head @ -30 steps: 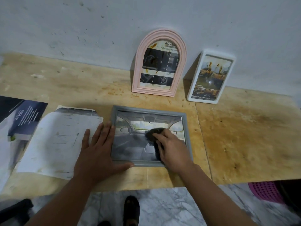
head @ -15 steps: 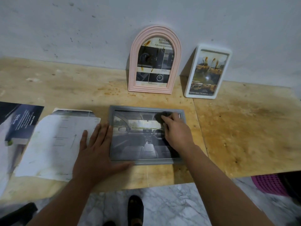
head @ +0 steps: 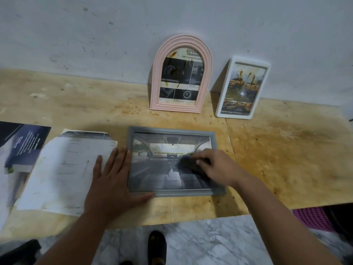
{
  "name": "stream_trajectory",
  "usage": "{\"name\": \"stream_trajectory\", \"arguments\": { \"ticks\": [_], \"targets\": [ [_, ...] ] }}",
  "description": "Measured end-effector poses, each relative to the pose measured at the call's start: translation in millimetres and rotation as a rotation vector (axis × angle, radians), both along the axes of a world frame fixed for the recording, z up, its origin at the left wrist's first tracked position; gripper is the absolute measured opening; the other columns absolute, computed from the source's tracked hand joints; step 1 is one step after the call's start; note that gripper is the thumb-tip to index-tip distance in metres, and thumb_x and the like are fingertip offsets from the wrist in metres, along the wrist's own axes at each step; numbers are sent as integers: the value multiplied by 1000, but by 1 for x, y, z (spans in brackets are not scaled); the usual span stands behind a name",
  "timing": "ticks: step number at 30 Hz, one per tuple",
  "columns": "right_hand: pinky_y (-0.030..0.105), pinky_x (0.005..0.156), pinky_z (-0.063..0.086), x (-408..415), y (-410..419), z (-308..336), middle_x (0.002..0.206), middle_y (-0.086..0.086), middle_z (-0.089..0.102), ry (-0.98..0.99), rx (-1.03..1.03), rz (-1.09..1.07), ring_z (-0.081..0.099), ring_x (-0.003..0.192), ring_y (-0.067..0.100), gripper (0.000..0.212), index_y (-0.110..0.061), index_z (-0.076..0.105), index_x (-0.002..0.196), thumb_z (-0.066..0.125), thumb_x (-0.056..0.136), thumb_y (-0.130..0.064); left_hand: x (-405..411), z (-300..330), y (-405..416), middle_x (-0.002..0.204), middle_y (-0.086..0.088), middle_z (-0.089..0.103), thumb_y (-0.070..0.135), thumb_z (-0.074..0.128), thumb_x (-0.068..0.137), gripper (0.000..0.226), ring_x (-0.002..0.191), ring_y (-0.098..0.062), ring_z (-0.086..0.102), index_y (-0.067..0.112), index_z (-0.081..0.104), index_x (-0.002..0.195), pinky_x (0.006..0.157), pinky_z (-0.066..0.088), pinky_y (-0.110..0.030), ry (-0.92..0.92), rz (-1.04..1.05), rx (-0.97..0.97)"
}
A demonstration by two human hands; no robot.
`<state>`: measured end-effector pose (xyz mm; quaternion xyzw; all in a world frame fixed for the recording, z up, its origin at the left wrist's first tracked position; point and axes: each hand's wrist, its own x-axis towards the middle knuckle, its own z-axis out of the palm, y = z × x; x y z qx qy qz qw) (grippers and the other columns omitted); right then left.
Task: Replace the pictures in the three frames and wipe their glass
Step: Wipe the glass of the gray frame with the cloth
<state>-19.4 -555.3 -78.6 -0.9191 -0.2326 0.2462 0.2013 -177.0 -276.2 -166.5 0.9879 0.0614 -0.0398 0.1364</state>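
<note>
Grey frame (head: 172, 193) flat, long axis left-right

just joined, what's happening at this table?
A person is wiping the glass of a grey rectangular picture frame lying flat on the wooden table. The right hand rubs a dark cloth over it, while the left hand lies flat, bracing the frame's left edge. An arched pink frame and a white rectangular frame lean against the wall, glass visibly smeared.

We have one wide-angle view, worn on the head, looking forward and steeply down from close above the wooden table (head: 286, 150), reaching the wall (head: 114, 35) behind and marble floor (head: 210, 241) below.
</note>
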Motion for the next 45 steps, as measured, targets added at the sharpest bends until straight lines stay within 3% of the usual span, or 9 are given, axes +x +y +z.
{"name": "stream_trajectory", "arguments": {
  "ticks": [4,8,16,22,26,31,39,42,45],
  "targets": [
    [34,77,51,29,10,-17,122,5,58,-314,-46,-148,63,98,29,40,-24,59,142,51,103,-19,-1,0,-1,174,-7,13,107,37,66,140,162,-22,5,10,18,165,128,9,-60,-2,3,1],
    [34,63,45,5,11,-40,119,6,52,-350,-173,-67,61,86,33,40,-21,61,139,52,100,-16,0,0,0,174,-8,13,106,36,66,140,162,-22,5,9,18,165,128,9,-61,7,-5,5],
    [35,78,51,-43,-8,-29,112,-1,51,-182,-104,-117,62,92,25,38,-23,62,140,48,105,-21,-1,-1,1,174,-8,13,108,37,63,142,161,-27,8,11,19,165,127,9,-64,12,-25,-5],
    [35,91,49,1,-15,-1,124,6,63,-83,-112,-139,61,111,28,36,-25,66,135,51,103,-16,-1,0,0,173,-9,18,108,38,61,142,161,-27,10,11,24,164,126,11,-64,9,-13,1],
    [39,76,53,13,-2,-13,120,8,55,-315,-191,-204,62,93,33,41,-23,58,143,48,104,-21,-1,-1,-1,173,-9,15,108,37,63,142,161,-25,8,10,20,165,127,11,-63,2,-1,1],
    [38,72,54,-26,11,-33,128,8,50,-307,-283,-161,65,89,34,43,-19,57,143,50,100,-18,-2,-3,1,174,-6,12,107,39,64,141,161,-25,8,11,19,165,127,10,-63,-6,-11,-11],
    [38,88,54,-61,2,1,130,5,59,-53,-349,-86,65,105,27,37,-25,66,133,48,101,-22,-1,-3,1,175,-4,8,108,36,63,142,162,-24,5,12,16,165,127,11,-63,3,-9,-21],
    [38,85,56,-31,5,23,112,11,73,121,-350,-143,67,98,28,31,-19,75,119,51,98,-20,-1,-2,2,175,-5,8,108,37,63,142,162,-24,4,12,15,166,127,9,-63,11,-8,-12],
    [36,80,55,4,14,17,115,11,71,-129,-206,-316,67,97,31,33,-19,72,124,50,100,-18,-1,-2,2,175,-5,9,107,38,64,141,162,-24,4,12,14,166,127,8,-62,2,-13,-14]
  ]
}}
